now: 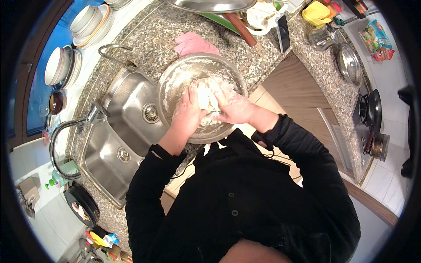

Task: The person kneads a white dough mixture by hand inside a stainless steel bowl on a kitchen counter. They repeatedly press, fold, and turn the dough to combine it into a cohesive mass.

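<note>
A large metal mixing bowl (171, 77) rests at the counter's edge, its inner wall smeared with flour and bits of dough. Inside it, a pale lump of dough (206, 98) sits between my two hands. My left hand (189, 110) presses the lump's left side, fingers pointing away from me. On the other side my right hand (232, 102) grips the dough, its fingers dusted with flour. Loose floury crumbs (210, 121) lie below the lump. Part of the dough's underside is hidden by my hands.
Left of the bowl is a double steel sink (130, 95) with a curved faucet (56, 141). A pink cloth (194, 44) lies behind the bowl. Farther back are a wooden handle (241, 31) and a phone (283, 33). A stove (360, 131) stands at the far right.
</note>
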`<action>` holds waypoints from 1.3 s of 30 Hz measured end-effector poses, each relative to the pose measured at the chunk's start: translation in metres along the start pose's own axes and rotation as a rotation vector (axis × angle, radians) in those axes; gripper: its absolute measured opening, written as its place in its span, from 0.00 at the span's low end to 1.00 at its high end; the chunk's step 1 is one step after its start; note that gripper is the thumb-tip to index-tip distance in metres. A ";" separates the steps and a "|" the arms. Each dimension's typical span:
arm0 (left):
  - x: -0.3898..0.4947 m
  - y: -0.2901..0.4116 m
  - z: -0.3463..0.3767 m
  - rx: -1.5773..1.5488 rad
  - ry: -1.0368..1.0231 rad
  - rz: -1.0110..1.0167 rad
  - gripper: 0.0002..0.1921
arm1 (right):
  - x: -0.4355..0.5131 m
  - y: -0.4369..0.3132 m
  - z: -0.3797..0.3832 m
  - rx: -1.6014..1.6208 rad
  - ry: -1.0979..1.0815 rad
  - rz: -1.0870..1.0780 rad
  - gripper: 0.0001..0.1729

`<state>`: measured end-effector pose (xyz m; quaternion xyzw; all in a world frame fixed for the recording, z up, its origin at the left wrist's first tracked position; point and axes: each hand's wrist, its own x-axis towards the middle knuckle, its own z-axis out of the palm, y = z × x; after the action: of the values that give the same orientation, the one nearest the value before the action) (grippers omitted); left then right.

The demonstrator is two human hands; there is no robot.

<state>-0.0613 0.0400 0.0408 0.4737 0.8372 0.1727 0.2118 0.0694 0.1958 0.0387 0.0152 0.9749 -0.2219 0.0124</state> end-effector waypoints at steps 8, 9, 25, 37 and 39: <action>0.046 -0.004 0.001 0.162 -0.031 -0.104 0.20 | 0.049 0.010 0.009 -0.061 0.018 0.359 0.28; 0.054 -0.002 -0.001 0.172 -0.012 -0.121 0.19 | 0.056 0.016 0.006 -0.050 -0.021 0.380 0.28; 0.009 -0.036 -0.033 -0.600 -0.192 -0.039 0.48 | 0.013 0.024 -0.029 0.739 0.013 0.172 0.54; -0.006 -0.010 0.018 0.014 -0.004 0.010 0.42 | -0.002 0.003 0.046 -0.361 0.071 -0.034 0.38; -0.001 -0.008 0.021 0.021 0.057 -0.042 0.36 | 0.004 0.006 0.041 -0.248 0.086 0.105 0.37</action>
<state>-0.0556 0.0373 0.0190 0.4529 0.8545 0.1729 0.1865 0.0661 0.1839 -0.0008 0.0742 0.9923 -0.0977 -0.0162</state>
